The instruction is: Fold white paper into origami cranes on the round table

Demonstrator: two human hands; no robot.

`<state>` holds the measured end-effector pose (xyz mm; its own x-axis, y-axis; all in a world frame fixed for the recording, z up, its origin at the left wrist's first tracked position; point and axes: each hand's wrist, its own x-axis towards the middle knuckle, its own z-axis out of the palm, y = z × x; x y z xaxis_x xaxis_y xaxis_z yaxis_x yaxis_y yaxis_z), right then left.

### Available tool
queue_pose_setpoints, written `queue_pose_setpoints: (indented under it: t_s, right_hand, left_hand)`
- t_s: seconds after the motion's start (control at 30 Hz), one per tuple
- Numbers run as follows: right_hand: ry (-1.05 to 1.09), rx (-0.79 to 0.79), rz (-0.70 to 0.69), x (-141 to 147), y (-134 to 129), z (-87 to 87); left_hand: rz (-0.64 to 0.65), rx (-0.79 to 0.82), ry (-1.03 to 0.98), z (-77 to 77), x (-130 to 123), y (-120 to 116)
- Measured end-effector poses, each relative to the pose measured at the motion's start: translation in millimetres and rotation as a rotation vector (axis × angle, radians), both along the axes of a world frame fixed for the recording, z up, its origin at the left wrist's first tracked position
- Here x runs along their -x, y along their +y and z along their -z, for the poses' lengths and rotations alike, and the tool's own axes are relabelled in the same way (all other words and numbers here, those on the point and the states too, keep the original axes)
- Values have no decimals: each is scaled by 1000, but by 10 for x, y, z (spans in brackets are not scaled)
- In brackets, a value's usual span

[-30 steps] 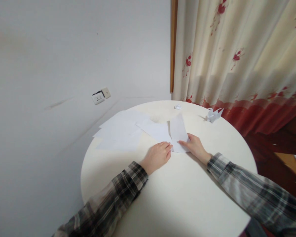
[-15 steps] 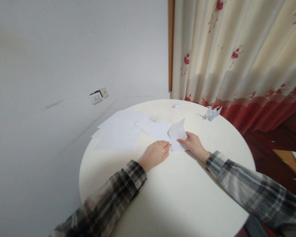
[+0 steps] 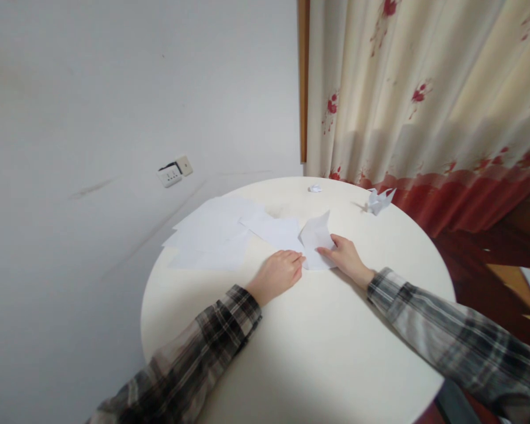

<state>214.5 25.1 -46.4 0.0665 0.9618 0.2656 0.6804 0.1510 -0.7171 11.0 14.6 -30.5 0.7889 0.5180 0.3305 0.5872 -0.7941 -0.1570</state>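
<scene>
Since the earliest frame, the raised part of the held sheet (image 3: 317,235) has come down from a taller, straighter stance and now bows out toward the left; both hands keep nearly the same positions at its near edge. The right hand (image 3: 344,257) grips the sheet at its right side, thumb on the near face and fingers behind. The left hand (image 3: 277,274) lies palm down with fingers together, its fingertips at the sheet's lower left corner; whether they pinch the paper cannot be told. The held sheet is at the middle of the white round table (image 3: 291,359), its near part low to the surface and its far part curving upward. Just left of it lies a flat sheet (image 3: 279,231), which meets a spread of overlapping white sheets (image 3: 212,229) further left. Beyond the hands, a small crumpled paper piece (image 3: 315,188) sits near the far rim, and a larger pointed folded paper (image 3: 379,202) sits to its right. Behind stand a pale wall (image 3: 70,253) with a socket (image 3: 170,175) and a floral curtain (image 3: 380,112)
</scene>
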Motion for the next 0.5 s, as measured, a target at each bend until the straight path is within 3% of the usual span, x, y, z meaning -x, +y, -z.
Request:
queue_pose_setpoints:
  t_s: [0.5]
  right_hand:
    - [54,-7,12,34,-41,-12]
  left_hand:
    - [-22,12,13,-33,-2,-38]
